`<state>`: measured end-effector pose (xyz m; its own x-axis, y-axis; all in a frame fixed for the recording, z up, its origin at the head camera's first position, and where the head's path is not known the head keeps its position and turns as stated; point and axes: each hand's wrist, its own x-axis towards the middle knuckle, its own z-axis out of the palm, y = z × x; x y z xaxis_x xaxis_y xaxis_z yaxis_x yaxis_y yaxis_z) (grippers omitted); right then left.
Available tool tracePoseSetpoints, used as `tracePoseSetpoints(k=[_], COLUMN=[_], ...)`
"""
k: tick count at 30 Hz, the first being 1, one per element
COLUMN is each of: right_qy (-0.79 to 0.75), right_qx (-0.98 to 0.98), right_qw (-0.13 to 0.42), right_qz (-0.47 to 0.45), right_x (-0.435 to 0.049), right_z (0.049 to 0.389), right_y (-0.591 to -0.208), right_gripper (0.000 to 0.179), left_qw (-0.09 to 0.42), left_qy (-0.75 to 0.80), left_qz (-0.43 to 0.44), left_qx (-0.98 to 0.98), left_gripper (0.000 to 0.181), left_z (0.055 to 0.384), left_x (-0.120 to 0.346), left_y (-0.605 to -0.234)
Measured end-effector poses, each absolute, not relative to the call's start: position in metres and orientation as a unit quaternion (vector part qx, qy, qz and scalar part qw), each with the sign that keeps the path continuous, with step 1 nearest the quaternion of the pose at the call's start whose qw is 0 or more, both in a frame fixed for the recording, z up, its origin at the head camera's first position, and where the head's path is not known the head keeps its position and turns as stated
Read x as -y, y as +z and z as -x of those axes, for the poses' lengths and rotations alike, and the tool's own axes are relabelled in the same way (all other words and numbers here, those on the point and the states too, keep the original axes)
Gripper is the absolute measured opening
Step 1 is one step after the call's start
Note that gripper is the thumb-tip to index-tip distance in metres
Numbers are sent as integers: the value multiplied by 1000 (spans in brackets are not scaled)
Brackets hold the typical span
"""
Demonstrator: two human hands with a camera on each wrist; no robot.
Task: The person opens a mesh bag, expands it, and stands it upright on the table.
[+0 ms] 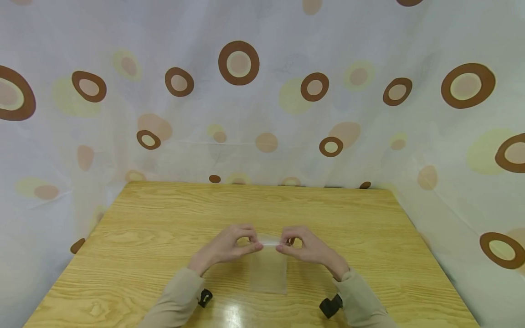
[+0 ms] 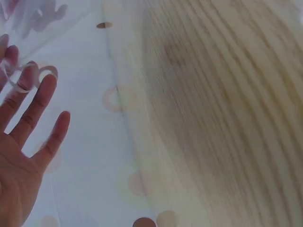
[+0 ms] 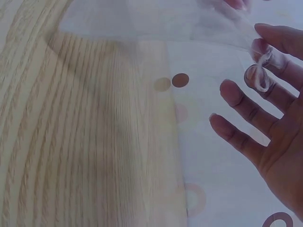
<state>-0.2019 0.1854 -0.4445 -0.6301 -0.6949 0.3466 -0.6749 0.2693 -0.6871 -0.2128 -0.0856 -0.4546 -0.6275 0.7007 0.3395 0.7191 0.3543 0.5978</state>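
Item: clear plastic bag, lying flat on the wooden table just before me, its top edge lifted. My left hand and right hand each pinch that edge between thumb and forefinger, other fingers loosely spread. Handling, as I judge it: grip light and pull evenly, since thin film slips or tears.

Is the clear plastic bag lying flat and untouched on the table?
No, both hands pinch the top edge of the bag.
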Motion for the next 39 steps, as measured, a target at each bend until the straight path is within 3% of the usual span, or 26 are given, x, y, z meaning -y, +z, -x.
tracePoseSetpoints(k=[8, 18, 25, 39], right_qy=[-407, -397, -385, -371], right_qx=[-819, -836, -840, -842], right_qw=[-2, -30, -56, -54], right_qz=[405, 377, 378, 388], right_x=[-186, -181, -182, -182], right_z=[201, 201, 200, 201], right_y=[-439, -435, -434, -438], right_gripper=[18, 10, 10, 14], left_qw=[102, 50, 51, 50], left_qy=[-314, -393, -389, -354], left_qz=[445, 439, 433, 433], left_qx=[832, 807, 811, 828], left_gripper=[18, 12, 8, 13], left_z=[214, 215, 217, 219], left_x=[86, 86, 87, 91], left_y=[-450, -446, -446, -447])
